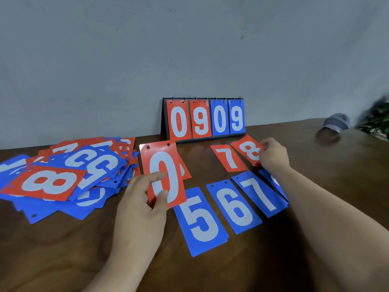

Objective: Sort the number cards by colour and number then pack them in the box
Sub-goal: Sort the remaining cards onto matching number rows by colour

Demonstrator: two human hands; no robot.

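Pinching red 0 (161,159) over half-hidden card (186,172), left hand (141,205); right hand (273,154) gripping red 8 (246,149).

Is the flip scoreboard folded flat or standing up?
Standing up: the flip scoreboard sits tent-like on the table, its side panels splayed, showing 0909.

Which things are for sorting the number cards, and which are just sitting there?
For the job: left hand holding red 0; right hand holding red 8; red 7; blue 5; blue 6; blue 7; card pile.

Just sitting there: scoreboard stand; cap; plant.
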